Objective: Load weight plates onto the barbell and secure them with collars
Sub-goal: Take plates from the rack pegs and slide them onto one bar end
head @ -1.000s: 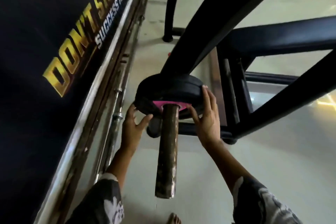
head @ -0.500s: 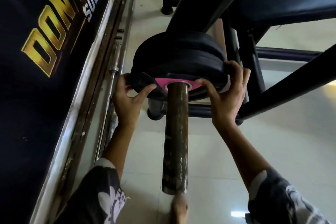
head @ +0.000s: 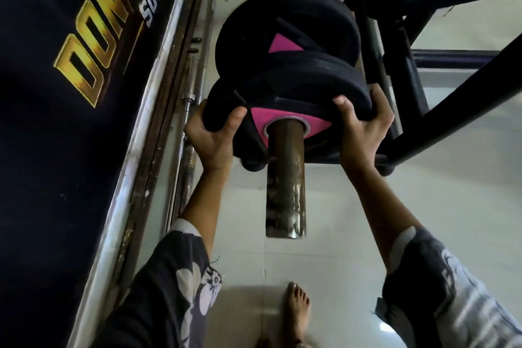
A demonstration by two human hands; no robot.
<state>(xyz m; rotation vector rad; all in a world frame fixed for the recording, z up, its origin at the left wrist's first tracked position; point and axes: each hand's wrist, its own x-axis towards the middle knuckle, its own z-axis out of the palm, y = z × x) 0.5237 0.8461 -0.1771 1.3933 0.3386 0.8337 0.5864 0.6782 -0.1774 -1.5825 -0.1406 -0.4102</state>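
Note:
A rusty brown barbell sleeve (head: 285,178) points toward me at centre. Two black weight plates with pink wedges sit on it. The near plate (head: 293,85) is gripped on its left rim by my left hand (head: 214,135) and on its right rim by my right hand (head: 361,124). It stands a short way out from the far plate (head: 285,22), whose pink wedge shows in the gap. The sleeve's free end sticks out bare below the near plate. No collar is in view.
A black bench frame (head: 452,110) with slanted bars stands at the right behind the plates. A dark banner with gold letters (head: 84,65) and a metal rail fill the left. Spare bars (head: 189,133) lie along the wall. My bare foot (head: 298,311) stands on the pale tiled floor.
Both hands closed on the near plate's rim and drew it toward me along the sleeve, opening a gap to the far plate. The view has moved closer.

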